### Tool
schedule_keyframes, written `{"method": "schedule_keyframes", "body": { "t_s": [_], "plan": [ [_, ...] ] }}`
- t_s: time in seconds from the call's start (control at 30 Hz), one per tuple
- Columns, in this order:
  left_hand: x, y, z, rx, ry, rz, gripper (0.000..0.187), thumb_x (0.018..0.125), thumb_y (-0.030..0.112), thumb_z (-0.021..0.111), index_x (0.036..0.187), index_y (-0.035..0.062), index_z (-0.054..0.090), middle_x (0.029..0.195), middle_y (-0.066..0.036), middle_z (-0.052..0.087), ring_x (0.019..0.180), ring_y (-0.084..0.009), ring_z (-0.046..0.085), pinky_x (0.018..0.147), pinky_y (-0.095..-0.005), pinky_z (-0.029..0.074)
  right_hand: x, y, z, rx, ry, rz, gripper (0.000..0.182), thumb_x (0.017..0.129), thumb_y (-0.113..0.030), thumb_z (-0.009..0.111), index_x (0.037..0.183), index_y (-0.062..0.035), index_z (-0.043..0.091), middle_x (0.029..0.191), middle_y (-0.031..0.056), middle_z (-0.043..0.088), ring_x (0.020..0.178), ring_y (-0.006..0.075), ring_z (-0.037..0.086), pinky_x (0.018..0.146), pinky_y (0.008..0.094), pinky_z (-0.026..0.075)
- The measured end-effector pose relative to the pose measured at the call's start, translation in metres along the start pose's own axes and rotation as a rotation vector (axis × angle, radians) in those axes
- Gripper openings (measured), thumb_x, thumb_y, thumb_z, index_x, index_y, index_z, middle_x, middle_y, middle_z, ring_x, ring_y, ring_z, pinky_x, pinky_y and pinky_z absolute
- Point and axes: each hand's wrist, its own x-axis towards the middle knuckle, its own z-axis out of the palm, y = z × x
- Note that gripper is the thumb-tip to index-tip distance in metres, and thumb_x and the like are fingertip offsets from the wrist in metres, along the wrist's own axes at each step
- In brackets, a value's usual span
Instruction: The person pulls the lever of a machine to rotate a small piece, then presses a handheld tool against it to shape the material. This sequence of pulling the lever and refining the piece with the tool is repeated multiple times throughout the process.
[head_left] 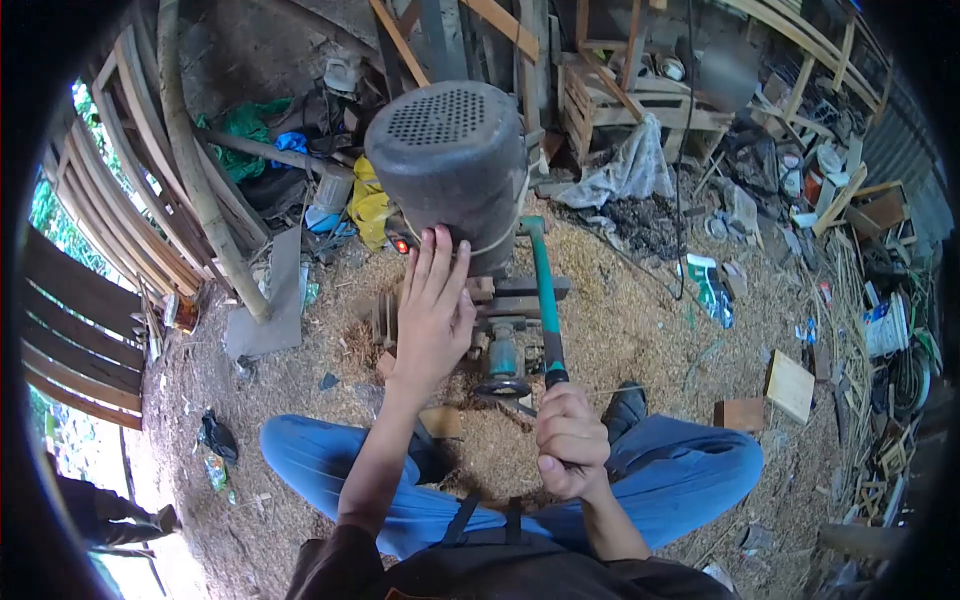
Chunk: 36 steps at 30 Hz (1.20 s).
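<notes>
A floor-level machine that looks like a mortiser stands in front of me, with a dark upright motor (445,165) whose vented cap faces up. My left hand (435,310) lies against the motor's lower side, fingers stretched out, next to a lit red switch (402,245). On the machine's right, a green lever (545,290) slopes down toward me. My right hand (570,440) is wrapped round its black grip. Below the motor sit a handwheel (502,388) and a clamp with wood pieces, partly hidden by my left hand and the motor.
Sawdust and shavings (620,340) cover the ground. My bent legs (680,465) flank the machine. Two wood blocks (790,386) lie at the right, near piled scraps. Curved slats (110,210) and a pole (195,160) lean at the left. Another person's foot (150,522) shows lower left.
</notes>
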Motion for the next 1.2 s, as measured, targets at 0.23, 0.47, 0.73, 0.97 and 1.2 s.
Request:
{"method": "schedule_keyframes", "body": {
  "t_s": [0.23,0.47,0.73,0.97,1.2],
  "plan": [
    [-0.001,-0.007,-0.001,0.081,-0.026,0.008,0.054,0.095,0.001,0.049,0.148,0.0031,0.044,0.161,-0.02,0.03,0.15,-0.0377,0.025,0.122,-0.0529,0.016,-0.003,0.0,0.006,0.029,0.073,-0.003,0.021,0.071,-0.015,0.063,0.058,-0.0036,0.053,0.062,0.006,0.052,0.067,0.0258,0.056,0.08,0.0454,0.047],
    [-0.009,-0.006,0.013,0.007,0.075,0.004,0.061,0.088,-0.001,0.051,0.148,0.0049,0.045,0.16,-0.02,0.032,0.151,-0.034,0.026,0.122,-0.0564,0.012,-0.013,0.007,0.014,0.045,0.158,-0.053,0.024,0.075,-0.017,0.063,0.058,-0.0036,0.054,0.062,0.006,0.054,0.065,0.0246,0.057,0.079,0.0455,0.047],
    [-0.012,-0.005,0.009,-0.024,0.064,-0.003,0.06,0.087,-0.002,0.052,0.147,0.0075,0.048,0.16,-0.019,0.032,0.15,-0.0334,0.027,0.122,-0.0558,0.012,-0.018,0.007,0.017,0.07,0.2,-0.062,0.028,0.079,-0.021,0.063,0.058,-0.0037,0.055,0.063,0.0057,0.056,0.067,0.0244,0.057,0.081,0.0464,0.047],
    [-0.014,-0.008,0.008,-0.02,0.045,0.001,0.06,0.089,-0.001,0.053,0.147,0.0087,0.048,0.161,-0.019,0.031,0.15,-0.0339,0.028,0.123,-0.0546,0.011,-0.021,0.007,0.024,0.063,0.266,-0.06,0.036,0.082,-0.027,0.062,0.054,-0.0053,0.053,0.057,0.0044,0.054,0.064,0.0223,0.057,0.08,0.045,0.045],
    [-0.013,-0.007,0.008,-0.039,0.044,-0.002,0.058,0.092,-0.001,0.053,0.148,0.0095,0.047,0.161,-0.02,0.03,0.15,-0.0358,0.028,0.123,-0.053,0.011,-0.028,0.012,0.026,0.057,0.279,-0.087,0.036,0.082,-0.027,0.061,0.054,-0.0059,0.052,0.056,0.0042,0.053,0.063,0.0221,0.056,0.08,0.0449,0.045]
  ]
}}
